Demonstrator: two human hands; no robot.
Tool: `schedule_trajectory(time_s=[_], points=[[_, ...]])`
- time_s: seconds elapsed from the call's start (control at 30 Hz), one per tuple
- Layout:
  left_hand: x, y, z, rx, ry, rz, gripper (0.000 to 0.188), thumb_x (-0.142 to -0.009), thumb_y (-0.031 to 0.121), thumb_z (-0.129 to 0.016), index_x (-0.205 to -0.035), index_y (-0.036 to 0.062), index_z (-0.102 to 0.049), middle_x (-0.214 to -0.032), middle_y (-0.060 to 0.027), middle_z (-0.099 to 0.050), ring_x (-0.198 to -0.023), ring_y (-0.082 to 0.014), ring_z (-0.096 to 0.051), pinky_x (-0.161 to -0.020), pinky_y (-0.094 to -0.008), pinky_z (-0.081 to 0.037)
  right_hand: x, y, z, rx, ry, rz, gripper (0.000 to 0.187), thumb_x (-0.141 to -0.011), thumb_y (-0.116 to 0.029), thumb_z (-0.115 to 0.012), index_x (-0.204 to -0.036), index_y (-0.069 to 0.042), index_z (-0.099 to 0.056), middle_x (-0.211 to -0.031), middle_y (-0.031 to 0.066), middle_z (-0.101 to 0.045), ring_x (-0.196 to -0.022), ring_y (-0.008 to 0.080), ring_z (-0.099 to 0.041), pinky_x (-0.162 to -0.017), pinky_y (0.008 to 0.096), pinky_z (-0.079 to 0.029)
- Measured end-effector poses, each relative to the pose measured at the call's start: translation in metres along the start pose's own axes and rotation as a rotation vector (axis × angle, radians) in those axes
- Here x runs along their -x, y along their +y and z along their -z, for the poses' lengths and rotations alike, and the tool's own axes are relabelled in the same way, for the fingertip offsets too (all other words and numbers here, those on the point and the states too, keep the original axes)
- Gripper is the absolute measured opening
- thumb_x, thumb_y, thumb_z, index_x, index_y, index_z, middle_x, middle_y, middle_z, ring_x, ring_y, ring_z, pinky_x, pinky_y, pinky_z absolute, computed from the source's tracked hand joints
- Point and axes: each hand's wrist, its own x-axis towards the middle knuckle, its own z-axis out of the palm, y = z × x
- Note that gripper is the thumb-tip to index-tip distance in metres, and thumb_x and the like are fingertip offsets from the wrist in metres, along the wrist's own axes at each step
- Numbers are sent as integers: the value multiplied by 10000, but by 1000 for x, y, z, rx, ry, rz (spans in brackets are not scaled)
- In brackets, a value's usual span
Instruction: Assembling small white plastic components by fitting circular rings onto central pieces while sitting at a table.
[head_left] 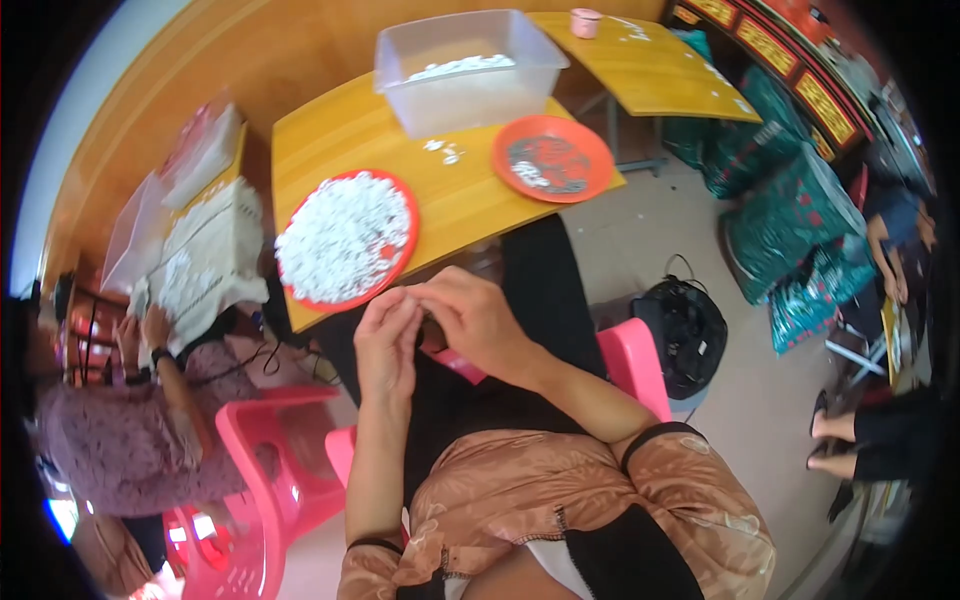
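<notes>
Head cam: both hands up together over the lap, just below the wooden table (470, 200) edge. Left hand (388, 335) curled, fingertips pinched in toward the right hand (475, 320), which is also curled w/ thumb and fingers closed on something tiny between them; too small to tell what it is. Hands touching at the fingertips. Just beyond the left hand, red plate (400, 262) heaped w/ small white pieces (345, 235). Further right, second red plate (553, 157), nearly bare, dark centre, a few white bits. Clear plastic tub (468, 70) at the far edge, white pieces inside. Pink chair (632, 360) under the person. Black bag (690, 330) on the floor to the right. Another person's hand (155, 325) far left.
</notes>
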Motion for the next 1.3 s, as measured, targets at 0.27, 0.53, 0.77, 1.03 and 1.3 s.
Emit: schedule_trajectory(time_s=[0.27, 0.53, 0.77, 1.03, 1.3], points=[[-3, 2, 8, -41, -23, -14, 248, -790, -36, -638, -1028, 9, -582, -931, -62, -627, -857, -124, -611, -769, -218, -487, -2, 5, -6, -67, -21, -63, 147, -787, 31, -615, -930, 12, -642, -823, 105, -628, -718, 168, -605, -613, 251, -461], [-1, 5, 3, -38, -36, 14, 262, -816, -16, -619, -1073, 5, -572, -921, -55, -626, -855, -125, -617, -765, -211, -494, -5, 2, -2, 14, 18, -38, 133, -793, -4, -581, -915, 13, -633, -820, 141, -622, -727, 288, -617, -640, 323, -486], [2, 2, 3, -207, -109, 66, 222, -819, -4, -622, -1037, 11, -585, -878, -39, -636, -780, -96, -623, -687, -186, -495, -6, 2, 0, 14, -28, -11, 141, -794, 15, -562, -911, 2, -640, -826, 134, -612, -739, 284, -614, -649, 325, -482], [4, 12, -1, -252, -68, -54, 216, -814, 18, -637, -1027, -14, -626, -895, -78, -667, -773, -109, -636, -673, -189, -496, -12, 3, 8, -108, -33, -27, 191, -779, 32, -578, -955, -2, -640, -840, 140, -635, -726, 230, -625, -642, 293, -488], [6, 14, -3, -309, -69, -92, 246, -816, 27, -635, -1056, -24, -621, -895, -85, -668, -763, -119, -641, -678, -196, -501, -13, -1, 9, -81, -44, -5, 291, -771, 26, -593, -1053, -37, -620, -826, 118, -648, -723, 212, -623, -647, 295, -495]])
